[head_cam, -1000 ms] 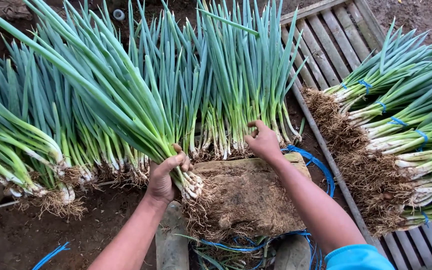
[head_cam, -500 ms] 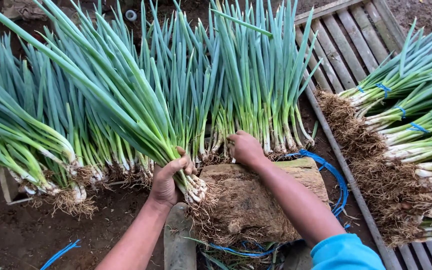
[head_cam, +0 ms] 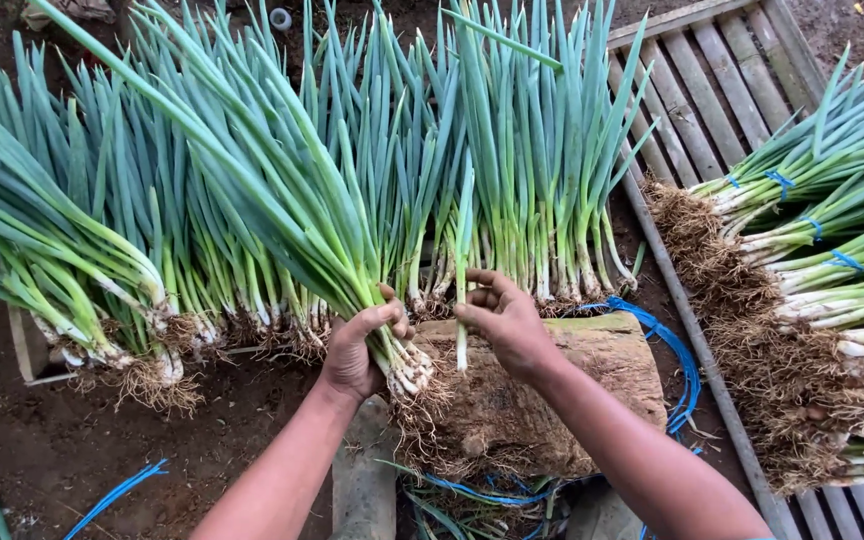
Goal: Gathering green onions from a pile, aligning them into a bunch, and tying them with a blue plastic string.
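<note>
keep the root ends level and add one stalk at a time. the left hand (head_cam: 354, 345) is closed around a bunch of green onions (head_cam: 282, 215) just above the roots, over the wooden block (head_cam: 562, 385). the right hand (head_cam: 505, 322) pinches a single onion stalk (head_cam: 463, 275) between narrowly parted fingers, just beside the bunch.

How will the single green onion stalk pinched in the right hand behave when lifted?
The single green onion stalk is long and thin, so probably light and bendy. The right hand grips near its white base; the leafy top may droop.
</note>
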